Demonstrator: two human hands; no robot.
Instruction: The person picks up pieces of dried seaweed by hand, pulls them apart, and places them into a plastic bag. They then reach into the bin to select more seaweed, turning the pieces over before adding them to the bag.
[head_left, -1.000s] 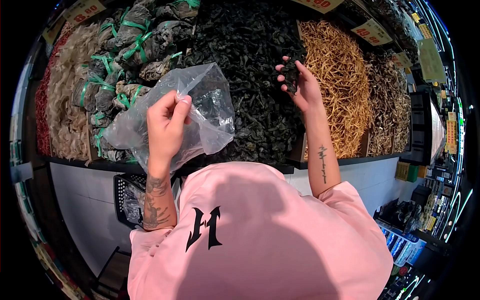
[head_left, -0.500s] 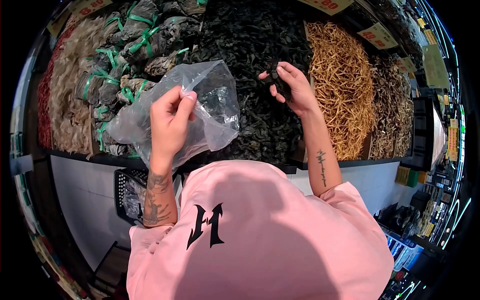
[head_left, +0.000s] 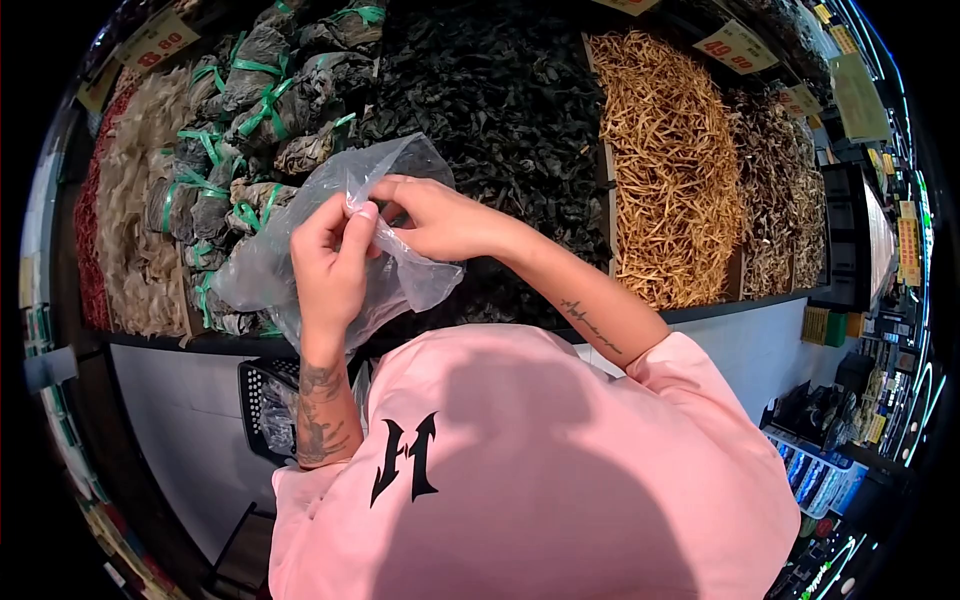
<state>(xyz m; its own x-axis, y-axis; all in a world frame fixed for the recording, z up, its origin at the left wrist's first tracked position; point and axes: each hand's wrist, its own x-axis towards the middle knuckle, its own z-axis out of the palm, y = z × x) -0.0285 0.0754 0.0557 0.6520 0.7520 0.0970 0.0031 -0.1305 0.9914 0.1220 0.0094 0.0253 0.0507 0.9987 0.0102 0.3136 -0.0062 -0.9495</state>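
My left hand (head_left: 330,262) pinches the rim of a clear plastic bag (head_left: 275,250) between thumb and fingers. The bag hangs over bundles of dried grey-green goods tied with green ribbon (head_left: 262,95). At the bag's mouth, my right hand (head_left: 440,218) is curled beside the left, its fingertips partly hidden by the plastic. Whatever the right hand holds cannot be made out. Behind the hands lies a heap of dark, leafy dried pieces (head_left: 480,100).
Golden dried strips (head_left: 665,170) fill the section to the right, with brownish dried goods (head_left: 775,200) beyond. On the left are pale dried sheets (head_left: 145,200) and red dried goods (head_left: 92,230). A black perforated basket (head_left: 262,405) stands below the counter. Price signs (head_left: 737,47) line the back.
My right hand has moved left from above the dark heap, where it held some dark dried pieces, to the bag's mouth. My left hand keeps hold of the bag.
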